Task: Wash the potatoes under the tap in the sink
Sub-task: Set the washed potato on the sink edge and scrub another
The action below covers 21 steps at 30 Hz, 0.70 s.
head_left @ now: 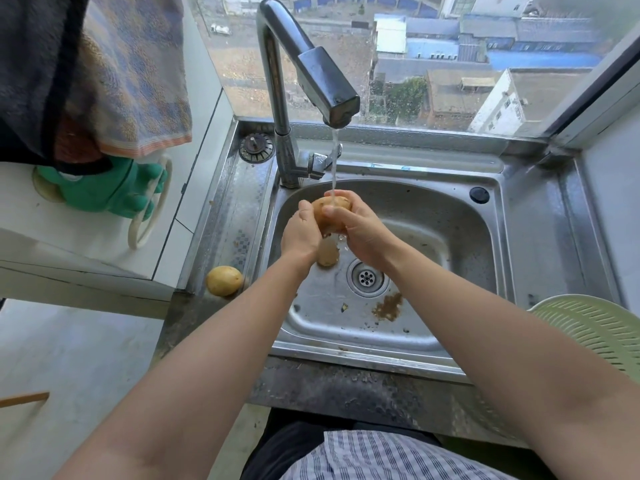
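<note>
Both hands are wrapped round one potato (329, 210). The left hand (300, 234) cups its left side, and the right hand (361, 233) curls its fingers over the top and right side. The potato is held above the basin, directly in the thin stream of water (333, 161).

At far left a green rubber glove (104, 190) hangs below a patterned towel (133, 81). A smooth, yellow, oval second potato (224, 280) rests at the near left corner of the embossed steel rim. A round strainer plug (255, 147) lies on the rim beside the base of the chrome tap (311, 72), which has a boxy spout.

The sink (460, 216) is wet stainless steel with rounded corners. A duller brown third potato (328, 255) lies in it, partly hidden by the left wrist, just beside the perforated drain (366, 278). A brown patch of grit (388, 306) sits near the drain.

At the right edge is a pale green slotted plastic colander (602, 337). Its contents cannot be seen.
</note>
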Each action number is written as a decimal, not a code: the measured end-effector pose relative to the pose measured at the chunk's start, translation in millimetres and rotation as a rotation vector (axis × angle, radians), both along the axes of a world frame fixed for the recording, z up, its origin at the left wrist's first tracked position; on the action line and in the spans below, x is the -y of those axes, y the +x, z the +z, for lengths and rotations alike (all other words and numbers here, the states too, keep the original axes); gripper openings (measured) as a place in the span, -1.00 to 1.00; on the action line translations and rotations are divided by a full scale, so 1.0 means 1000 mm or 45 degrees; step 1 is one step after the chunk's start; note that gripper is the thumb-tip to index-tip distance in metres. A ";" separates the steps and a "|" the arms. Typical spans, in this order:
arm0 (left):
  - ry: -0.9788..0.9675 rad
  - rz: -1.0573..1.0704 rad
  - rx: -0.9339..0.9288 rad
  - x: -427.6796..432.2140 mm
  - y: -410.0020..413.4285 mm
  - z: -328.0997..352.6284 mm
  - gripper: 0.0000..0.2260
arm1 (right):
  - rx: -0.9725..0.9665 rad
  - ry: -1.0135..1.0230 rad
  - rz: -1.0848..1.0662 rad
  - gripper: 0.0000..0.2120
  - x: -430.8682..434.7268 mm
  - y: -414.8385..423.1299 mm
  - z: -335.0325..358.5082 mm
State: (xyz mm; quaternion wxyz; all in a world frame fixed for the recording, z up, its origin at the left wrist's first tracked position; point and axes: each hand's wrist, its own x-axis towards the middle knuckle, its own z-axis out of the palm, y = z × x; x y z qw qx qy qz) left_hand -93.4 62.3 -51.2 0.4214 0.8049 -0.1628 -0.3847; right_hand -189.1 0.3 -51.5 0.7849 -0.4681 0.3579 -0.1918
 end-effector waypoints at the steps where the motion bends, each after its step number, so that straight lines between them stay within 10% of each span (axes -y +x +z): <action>1: 0.051 0.043 -0.023 -0.001 0.001 -0.001 -0.33 | 0.013 -0.026 0.012 -0.54 -0.001 -0.001 -0.002; 10: -0.031 -0.326 0.275 -0.001 -0.018 0.013 -0.52 | -0.362 -0.042 -0.714 -0.62 -0.005 0.021 0.011; 13: 0.014 -0.301 0.269 0.001 -0.011 0.004 -0.44 | -0.249 -0.091 -0.414 -0.81 -0.004 0.012 0.010; 21: 0.261 -0.446 0.731 -0.024 0.027 0.004 -0.73 | -0.700 -0.088 -0.178 -0.33 -0.003 0.025 0.003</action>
